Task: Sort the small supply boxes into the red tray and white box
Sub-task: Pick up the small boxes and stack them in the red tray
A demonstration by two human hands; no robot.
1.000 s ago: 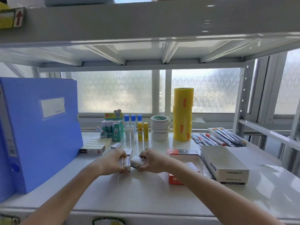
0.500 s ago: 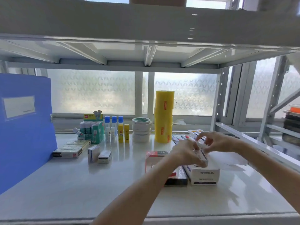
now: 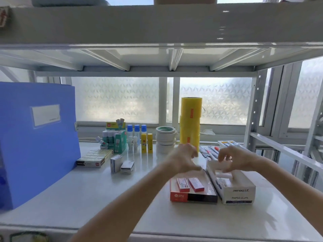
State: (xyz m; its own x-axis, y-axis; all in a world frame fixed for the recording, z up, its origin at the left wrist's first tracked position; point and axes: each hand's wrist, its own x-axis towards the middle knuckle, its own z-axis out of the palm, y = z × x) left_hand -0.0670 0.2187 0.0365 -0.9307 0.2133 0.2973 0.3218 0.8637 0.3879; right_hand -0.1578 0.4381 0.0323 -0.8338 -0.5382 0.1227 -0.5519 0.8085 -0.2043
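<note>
Small supply boxes first: two little red-and-white cardboard boxes (image 3: 190,184) lie side by side inside the shallow red tray (image 3: 178,197), and at least one small white box (image 3: 224,182) sits in the open white cardboard box (image 3: 239,196) marked "paper clips", which is touching the tray on its right. Two more small white boxes (image 3: 122,165) are still out on the white shelf surface (image 3: 87,198), well left of the tray, just beside a flat pack of staple boxes (image 3: 94,157).

Left hand (image 3: 182,158) hovers over the tray's far end, fingers loosely curled, holding nothing. Right hand (image 3: 234,158) hangs over the white box, fingers spread downward, also holding nothing as far as the blur lets me see.

Behind the tray: a tall yellow tape roll stack (image 3: 190,124), white tape rolls (image 3: 165,141), glue sticks (image 3: 146,143). Far left of it stands a big blue file folder (image 3: 35,137).
</note>
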